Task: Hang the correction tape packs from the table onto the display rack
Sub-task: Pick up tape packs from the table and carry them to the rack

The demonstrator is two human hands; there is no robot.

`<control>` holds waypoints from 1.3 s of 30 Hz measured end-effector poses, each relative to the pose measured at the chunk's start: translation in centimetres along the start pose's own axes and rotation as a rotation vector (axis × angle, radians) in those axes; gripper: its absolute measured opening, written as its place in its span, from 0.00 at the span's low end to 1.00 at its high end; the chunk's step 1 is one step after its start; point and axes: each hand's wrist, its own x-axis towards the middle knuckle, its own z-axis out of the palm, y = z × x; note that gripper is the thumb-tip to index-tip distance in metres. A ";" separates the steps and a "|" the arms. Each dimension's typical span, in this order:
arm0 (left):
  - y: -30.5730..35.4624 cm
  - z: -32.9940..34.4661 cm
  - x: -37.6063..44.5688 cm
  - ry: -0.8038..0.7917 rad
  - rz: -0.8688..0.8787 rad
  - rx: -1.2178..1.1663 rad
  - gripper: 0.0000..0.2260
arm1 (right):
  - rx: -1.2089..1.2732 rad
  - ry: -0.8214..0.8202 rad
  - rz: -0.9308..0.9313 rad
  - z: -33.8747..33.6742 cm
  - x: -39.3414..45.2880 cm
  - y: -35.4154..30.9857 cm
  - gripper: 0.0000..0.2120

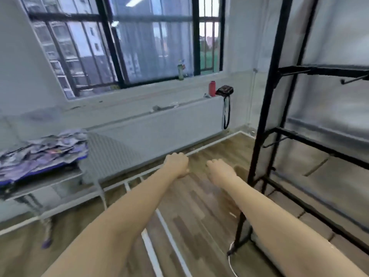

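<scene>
Both hands, left (176, 163), right (219, 169), loosely curled, empty; packs (43, 151) heaped on table (46, 182).

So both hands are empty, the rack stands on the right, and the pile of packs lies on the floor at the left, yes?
Not quite. The head view shows the pile of packs on the table at the left, not the floor. The rest holds: left hand and right hand hold nothing, and the rack stands on the right.

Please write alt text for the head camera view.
Both bare hands, left hand and right hand, reach forward holding nothing. A pile of correction tape packs lies on the table at left; the black display rack stands at right.
</scene>
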 end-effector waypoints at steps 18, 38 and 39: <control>-44.5 17.1 -12.3 -0.232 -0.664 -0.128 0.20 | -0.093 -0.241 -0.612 11.5 21.5 -47.1 0.19; -76.5 32.5 -4.9 -0.283 -0.977 -0.459 0.20 | -0.084 -0.486 -0.773 21.5 50.6 -74.4 0.20; -77.7 33.1 -4.8 -0.290 -0.989 -0.476 0.20 | -0.080 -0.500 -0.771 22.2 51.6 -75.5 0.20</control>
